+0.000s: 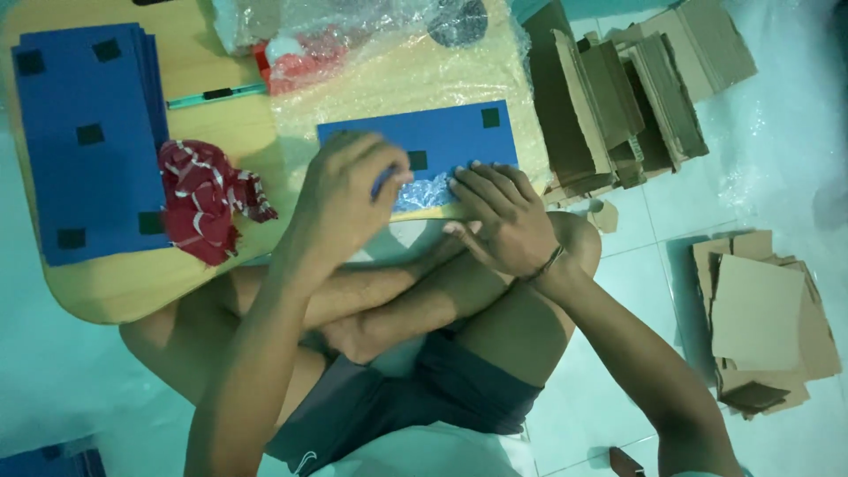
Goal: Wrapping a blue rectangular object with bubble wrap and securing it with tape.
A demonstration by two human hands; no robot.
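Blue sheet [442,137] is gripped by left hand [340,203] and pressed flat by right hand [499,216]; bubble wrap [424,190] could slip askew.

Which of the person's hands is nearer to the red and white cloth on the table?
The left. The left hand is just right of the red and white cloth, not touching it; the right hand lies farther right.

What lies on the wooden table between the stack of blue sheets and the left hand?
In the head view, a crumpled red-and-white cloth lies between the blue stack and the left hand.
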